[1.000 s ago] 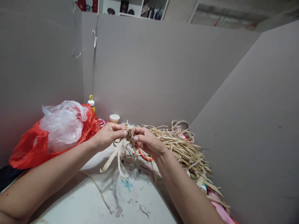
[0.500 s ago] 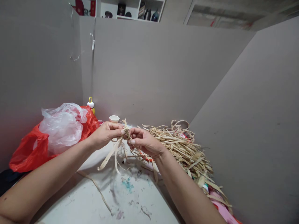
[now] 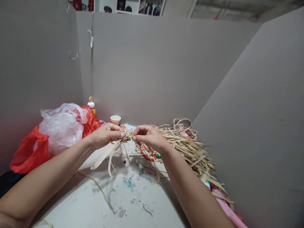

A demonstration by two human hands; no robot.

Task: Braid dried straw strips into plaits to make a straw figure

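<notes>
Both hands are raised above a stained white table [image 3: 99,202], pinching a small knot of pale straw strips [image 3: 128,135] between them. My left hand [image 3: 104,135] grips the knot from the left with fingers closed, and flat strips [image 3: 106,155] hang down from it. My right hand [image 3: 148,136] pinches the knot's other side with thumb and fingertips. A large heap of the same dry straw [image 3: 187,148] lies just behind and to the right of my right hand.
A red plastic bag [image 3: 30,148] with a clear bag [image 3: 61,125] on it fills the left. A paper cup [image 3: 115,119] and a yellow-capped bottle [image 3: 91,104] stand by the back partition. Orange scissor handles [image 3: 147,155] lie under the straw. Grey partitions enclose three sides.
My hands have drawn slightly apart, and the knot now lies stretched level between them. The hanging strips have swung to the left.
</notes>
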